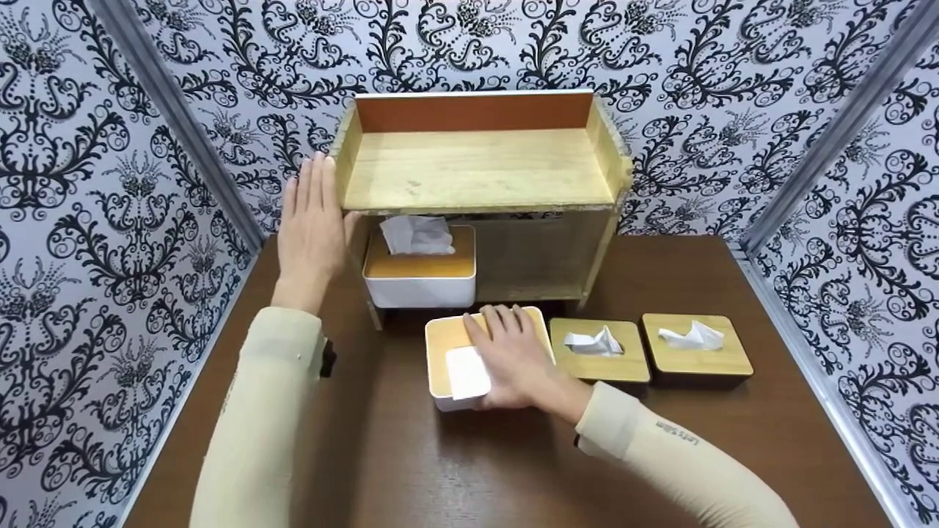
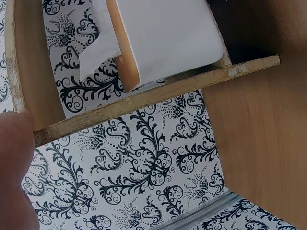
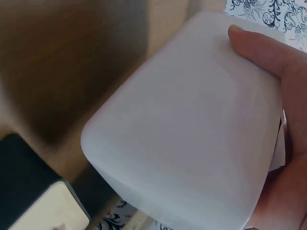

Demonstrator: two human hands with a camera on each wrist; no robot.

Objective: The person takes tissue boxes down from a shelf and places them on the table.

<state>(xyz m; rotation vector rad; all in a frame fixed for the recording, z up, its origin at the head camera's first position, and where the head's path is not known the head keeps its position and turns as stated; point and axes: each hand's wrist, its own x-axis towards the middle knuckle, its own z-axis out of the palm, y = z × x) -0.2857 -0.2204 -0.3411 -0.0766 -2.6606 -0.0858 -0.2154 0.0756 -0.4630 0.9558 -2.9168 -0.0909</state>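
My right hand (image 1: 517, 363) grips a white tissue box (image 1: 439, 345) with a wooden lid, in front of the small wooden shelf (image 1: 477, 169). In the right wrist view the thumb lies on the white wall of this tissue box (image 3: 182, 120), which looks lifted off the table. A white tissue (image 1: 467, 372) shows beside the hand. With its fingers straight, my left hand (image 1: 312, 235) rests against the shelf's left side, thumb at the front edge. Under the shelf board, at the left, stands another white tissue box (image 1: 419, 292) with a tissue sticking up.
Two dark tissue boxes with wooden lids (image 1: 609, 367) (image 1: 697, 361) stand side by side on the brown table (image 1: 352, 455), right of my right hand. Patterned walls (image 1: 733, 73) with metal edge strips enclose the table behind and at both sides.
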